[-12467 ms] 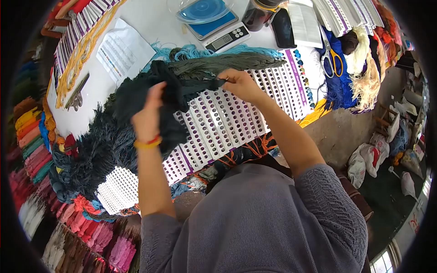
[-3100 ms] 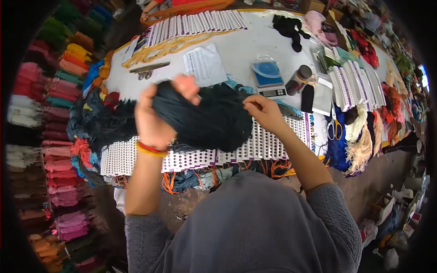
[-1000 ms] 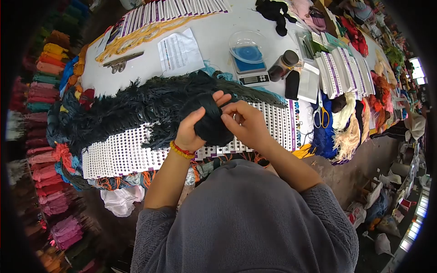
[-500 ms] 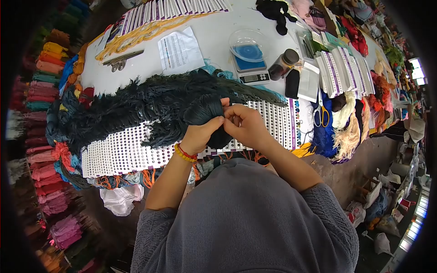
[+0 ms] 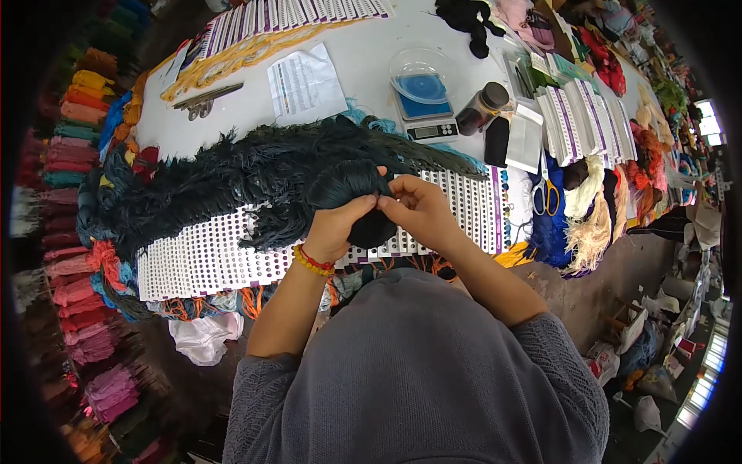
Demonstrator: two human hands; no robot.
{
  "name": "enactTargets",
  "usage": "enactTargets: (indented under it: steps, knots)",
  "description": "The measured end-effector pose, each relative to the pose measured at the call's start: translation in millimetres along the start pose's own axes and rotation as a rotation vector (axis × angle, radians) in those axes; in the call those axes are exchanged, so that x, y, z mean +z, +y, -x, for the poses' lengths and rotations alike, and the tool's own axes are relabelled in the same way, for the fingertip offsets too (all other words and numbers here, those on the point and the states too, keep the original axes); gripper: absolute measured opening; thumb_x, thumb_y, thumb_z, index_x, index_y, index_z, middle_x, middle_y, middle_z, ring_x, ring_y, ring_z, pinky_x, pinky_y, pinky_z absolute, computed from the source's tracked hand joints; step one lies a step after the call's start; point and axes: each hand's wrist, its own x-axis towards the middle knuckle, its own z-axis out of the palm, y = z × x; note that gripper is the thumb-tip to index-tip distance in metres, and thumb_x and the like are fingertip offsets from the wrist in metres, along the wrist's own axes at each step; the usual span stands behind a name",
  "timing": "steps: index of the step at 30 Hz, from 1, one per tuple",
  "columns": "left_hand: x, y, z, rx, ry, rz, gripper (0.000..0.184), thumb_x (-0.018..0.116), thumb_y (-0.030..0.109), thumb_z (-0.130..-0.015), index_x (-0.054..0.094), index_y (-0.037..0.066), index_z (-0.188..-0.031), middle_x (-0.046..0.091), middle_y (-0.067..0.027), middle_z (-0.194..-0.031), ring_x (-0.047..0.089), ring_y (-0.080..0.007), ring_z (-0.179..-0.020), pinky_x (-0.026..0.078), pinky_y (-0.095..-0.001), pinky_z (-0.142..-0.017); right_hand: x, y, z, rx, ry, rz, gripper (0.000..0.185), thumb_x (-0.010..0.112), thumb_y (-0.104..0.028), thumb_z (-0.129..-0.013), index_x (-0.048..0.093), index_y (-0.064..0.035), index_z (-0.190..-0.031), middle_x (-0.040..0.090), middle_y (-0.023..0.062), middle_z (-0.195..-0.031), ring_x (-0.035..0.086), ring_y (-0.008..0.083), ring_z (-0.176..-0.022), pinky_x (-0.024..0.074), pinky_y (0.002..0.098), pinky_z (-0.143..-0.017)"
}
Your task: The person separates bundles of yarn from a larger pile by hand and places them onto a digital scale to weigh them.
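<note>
A white table point(image 5: 363, 66) spans the upper frame; a long dark yarn heap point(image 5: 209, 176) runs from frame left to centre. Mid-frame, a dark skein point(image 5: 346, 184) bulges above the left hand point(image 5: 338, 226), which clasps it; the right hand point(image 5: 422, 210) curls at its right edge, grip unclear.

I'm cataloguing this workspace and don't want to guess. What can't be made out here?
Head view:
Left hand: most fingers hidden behind the dark skein.
Paper sheet: print too small to read.
Scale display: digits too small.
White cards, far side: cut off by the top edge.
</note>
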Motion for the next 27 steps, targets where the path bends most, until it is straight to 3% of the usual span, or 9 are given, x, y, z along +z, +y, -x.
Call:
enactTargets:
  steps: [4, 10, 16, 18, 19, 21, 24, 26, 27]
  knots:
    - [3.3, -3.8, -1.7, 0.048, 0.019, -0.076, 0.033, 0.059, 0.0, -0.077, 0.056, 0.003, -0.11, 0.059, -0.0053, -0.105, 0.054, -0.0111, -0.093, 0.042, -0.0263, -0.084, -1.1, -11.6, 5.0, 0.008, 0.048, 0.163, 0.01, 0.059, -0.009, -0.079, 0.057, 0.0006, -0.083, 0.048, -0.0025, -0.063, 0.039, 0.0016, -0.053, 0.031, 0.02, -0.046]
    - [1.7, -13.3, -3.5, 0.087, 0.098, -0.156, 0.031, 0.058, -0.002, -0.077, 0.057, 0.003, -0.108, 0.059, -0.0053, -0.105, 0.056, -0.01, -0.086, 0.045, -0.0235, -0.076, -3.2, -6.6, 6.6, -0.198, 0.042, 0.386, 0.011, 0.058, -0.008, -0.079, 0.059, 0.0029, -0.082, 0.047, -0.0003, -0.061, 0.039, 0.0045, -0.053, 0.0309, 0.0219, -0.046]
    - [-6.6, -12.2, -3.3, -0.064, 0.115, 0.114, 0.021, 0.053, 0.001, -0.078, 0.059, -0.001, -0.099, 0.061, -0.0068, -0.096, 0.057, -0.0143, -0.084, 0.044, -0.0283, -0.079, -7.0, 6.4, -1.6, -0.321, 0.17, 0.297, 0.011, 0.055, -0.009, -0.081, 0.06, 0.001, -0.082, 0.051, 0.0019, -0.065, 0.045, 0.0066, -0.054, 0.0334, 0.0218, -0.046]
    - [-16.4, -14.3, -7.9, -0.107, -0.032, 0.271, 0.013, 0.053, 0.002, -0.077, 0.06, -0.002, -0.088, 0.061, -0.0079, -0.086, 0.058, -0.0175, -0.08, 0.045, -0.03, -0.078, -7.1, -4.9, 0.0, 0.233, 0.089, -0.301, 0.013, 0.052, -0.013, -0.082, 0.058, -0.0013, -0.081, 0.051, 0.002, -0.065, 0.046, 0.008, -0.051, 0.0358, 0.0213, -0.046]
    - [-18.2, -13.5, -8.7, -0.107, -0.033, 0.271, 0.013, 0.053, 0.002, -0.077, 0.06, -0.002, -0.088, 0.061, -0.0079, -0.086, 0.058, -0.0175, -0.08, 0.045, -0.03, -0.078, -8.6, -6.1, -0.4, 0.232, 0.089, -0.301, 0.013, 0.052, -0.013, -0.082, 0.058, -0.0013, -0.081, 0.051, 0.002, -0.065, 0.046, 0.008, -0.051, 0.0358, 0.0213, -0.046]
    - [-19.2, -10.3, -9.6, -0.232, -0.152, 0.45, 0.011, 0.051, 0.002, -0.076, 0.058, -0.003, -0.083, 0.059, -0.0084, -0.079, 0.057, -0.019, -0.075, 0.044, -0.0309, -0.077, -13.0, -7.7, -0.8, 0.319, -0.036, -0.669, 0.016, 0.051, -0.018, -0.084, 0.056, -0.0036, -0.079, 0.048, 0.0005, -0.062, 0.042, 0.0086, -0.045, 0.0353, 0.0203, -0.043]
    - [-19.8, -6.9, -6.7, -0.175, -0.253, 0.263, 0.011, 0.053, 0.004, -0.077, 0.058, -0.003, -0.084, 0.056, -0.0075, -0.075, 0.056, -0.018, -0.074, 0.044, -0.0304, -0.077, -18.7, -19.5, 0.1, 0.341, -0.138, -0.54, 0.019, 0.052, -0.021, -0.085, 0.054, -0.0041, -0.077, 0.044, -0.0012, -0.059, 0.036, 0.0066, -0.043, 0.0308, 0.0194, -0.042]
    - [-10.2, 11.8, 10.1, -0.23, -0.165, -0.124, 0.015, 0.059, 0.01, -0.079, 0.058, -0.003, -0.086, 0.054, -0.0047, -0.067, 0.051, -0.0128, -0.063, 0.044, -0.0271, -0.065, -35.5, -27.8, -0.8, 0.282, -0.228, -0.364, 0.025, 0.051, -0.026, -0.087, 0.052, -0.0058, -0.073, 0.04, -0.0032, -0.057, 0.033, 0.0045, -0.046, 0.0265, 0.019, -0.042]
    - [-18.5, -5.8, 2.3, -0.29, -0.161, -0.097, 0.015, 0.06, 0.009, -0.078, 0.058, -0.003, -0.086, 0.054, -0.0033, -0.065, 0.047, -0.0098, -0.055, 0.043, -0.025, -0.058, -43.3, -35.8, -0.1, 0.216, -0.257, -0.253, 0.027, 0.049, -0.028, -0.088, 0.05, -0.0066, -0.071, 0.038, -0.0037, -0.057, 0.032, 0.0041, -0.047, 0.0255, 0.019, -0.042]
